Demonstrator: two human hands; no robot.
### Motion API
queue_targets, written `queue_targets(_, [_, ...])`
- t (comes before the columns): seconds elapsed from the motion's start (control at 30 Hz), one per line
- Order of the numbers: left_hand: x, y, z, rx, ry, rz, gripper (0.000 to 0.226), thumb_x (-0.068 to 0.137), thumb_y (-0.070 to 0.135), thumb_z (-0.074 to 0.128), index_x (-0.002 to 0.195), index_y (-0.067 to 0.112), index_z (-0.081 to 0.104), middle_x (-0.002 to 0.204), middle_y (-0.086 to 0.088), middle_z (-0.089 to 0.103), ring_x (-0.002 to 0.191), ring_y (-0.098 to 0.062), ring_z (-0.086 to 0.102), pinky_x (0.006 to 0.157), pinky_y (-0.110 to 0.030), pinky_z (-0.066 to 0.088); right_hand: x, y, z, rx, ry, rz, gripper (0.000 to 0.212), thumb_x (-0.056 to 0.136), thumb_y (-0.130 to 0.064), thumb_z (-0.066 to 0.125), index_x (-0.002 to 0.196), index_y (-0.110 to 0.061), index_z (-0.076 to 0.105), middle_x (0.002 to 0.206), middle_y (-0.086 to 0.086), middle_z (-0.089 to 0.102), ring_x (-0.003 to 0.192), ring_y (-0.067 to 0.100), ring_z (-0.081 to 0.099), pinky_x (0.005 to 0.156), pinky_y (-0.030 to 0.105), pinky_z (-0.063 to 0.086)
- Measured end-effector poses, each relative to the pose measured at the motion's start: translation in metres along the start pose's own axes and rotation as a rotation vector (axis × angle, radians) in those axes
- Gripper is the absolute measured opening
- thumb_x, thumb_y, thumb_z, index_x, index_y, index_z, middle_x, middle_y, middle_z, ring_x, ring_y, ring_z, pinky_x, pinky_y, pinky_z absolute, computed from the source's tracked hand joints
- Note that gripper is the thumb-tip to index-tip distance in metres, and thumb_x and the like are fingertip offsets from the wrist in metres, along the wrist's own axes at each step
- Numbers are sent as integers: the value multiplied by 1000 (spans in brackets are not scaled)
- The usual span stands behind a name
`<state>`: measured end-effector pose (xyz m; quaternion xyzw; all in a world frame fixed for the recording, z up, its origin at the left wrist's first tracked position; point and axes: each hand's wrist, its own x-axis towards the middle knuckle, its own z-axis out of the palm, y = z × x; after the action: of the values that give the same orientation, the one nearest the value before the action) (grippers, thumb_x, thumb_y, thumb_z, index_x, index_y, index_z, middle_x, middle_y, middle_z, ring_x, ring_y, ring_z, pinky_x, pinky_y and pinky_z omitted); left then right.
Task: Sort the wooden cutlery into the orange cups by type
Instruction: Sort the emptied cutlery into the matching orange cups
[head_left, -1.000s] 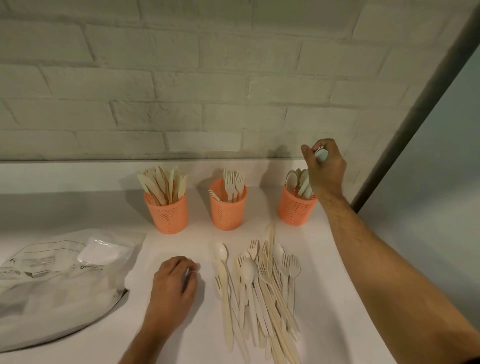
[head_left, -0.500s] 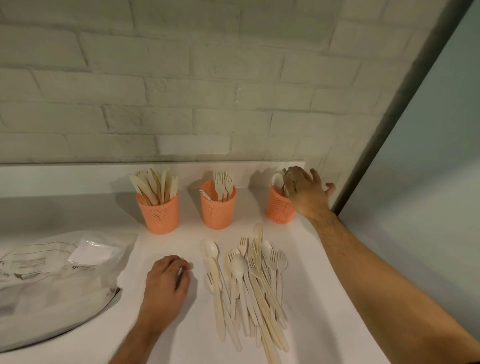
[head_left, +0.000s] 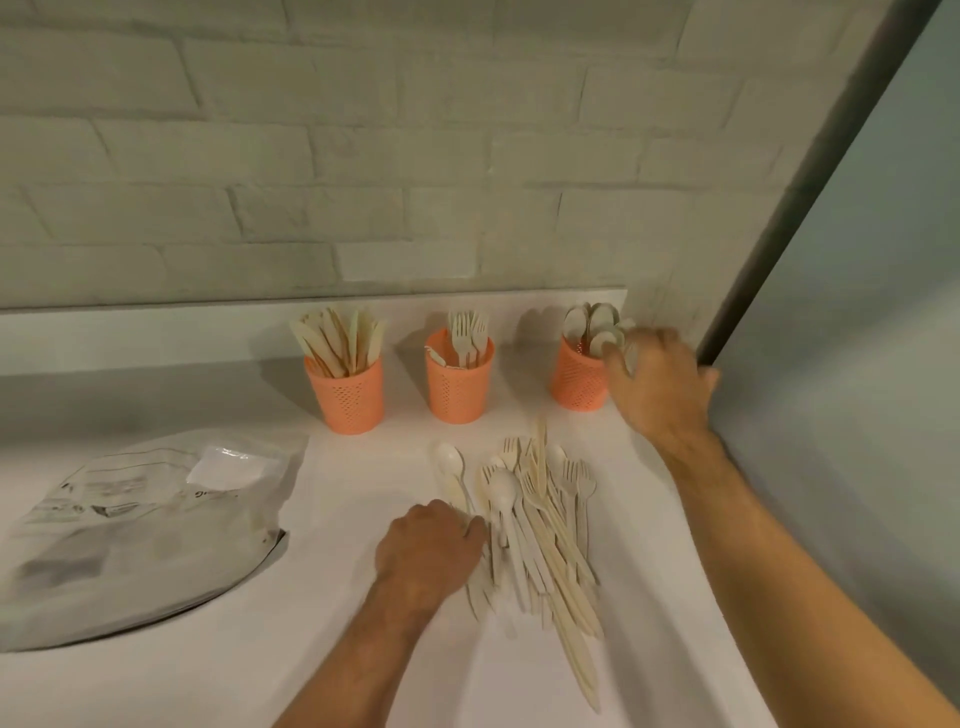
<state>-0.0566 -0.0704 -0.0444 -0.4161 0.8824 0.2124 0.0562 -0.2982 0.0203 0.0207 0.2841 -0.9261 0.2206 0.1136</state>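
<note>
Three orange cups sit along the wall: knives cup, forks cup, spoons cup. Right hand is beside the spoons cup, blurry, fingers loosely spread and holding nothing. Left hand is curled on the edge of the loose cutlery pile on the white counter; can't tell if it's pinching anything. Plastic bag lies off left.

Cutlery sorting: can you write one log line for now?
right hand: at spoon cup | left hand: on cutlery pile | pile: unsorted
</note>
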Motion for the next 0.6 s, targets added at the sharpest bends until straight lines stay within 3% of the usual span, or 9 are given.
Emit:
queue_targets(0.07, [0,13,1,-36,-34,-20,61,96,59,37,121,7,55,121,-10,60,115,-29,56,89,-32,44,-32,5,5,-31,-347,151,57,96,-63,29,106,-18,62,111,6,67,98,28,62,94,46,47])
queue_targets(0.1, [1,19,4,-54,-41,-34,64,94,62,38,123,7,53,123,-10,59,116,-29,56,89,-33,44,-45,5,11,-31,-500,240,66,95,-69,26,116,-16,61,117,8,67,101,28,63,93,44,49])
queue_targets(0.17, [6,27,9,-85,-41,-57,70,90,67,43,124,6,50,124,-10,59,114,-29,57,86,-33,45,-61,-3,20,-25,-627,364,84,91,-77,30,139,-10,48,137,10,57,119,31,58,95,42,47])
queue_targets(0.27, [9,34,12,-106,-32,-66,75,85,68,52,127,6,47,124,-8,59,115,-27,57,81,-31,43,-70,-23,34,-1,-580,359,95,82,-78,49,148,-12,32,146,10,44,131,33,47,95,42,43])
queue_targets(0.4, [16,34,12,-185,-58,-78,68,80,59,66,119,5,54,113,-7,65,106,-27,63,77,-28,45,-69,-39,44,-31,-563,262,42,83,-44,65,112,-14,58,92,0,58,89,23,60,69,31,45])
queue_targets(0.5, [21,30,7,-247,-110,-63,35,78,40,67,95,9,64,93,-7,71,84,-28,71,73,-29,58,-66,-41,44,9,-536,259,24,82,-29,67,97,-14,57,88,2,60,85,23,63,66,31,49])
queue_targets(0.6, [23,25,3,-312,-126,-66,14,78,25,63,75,12,60,77,-4,67,71,-24,70,68,-31,62,-64,-24,33,96,-497,305,25,82,-30,70,95,-12,58,92,6,65,84,25,66,64,33,52])
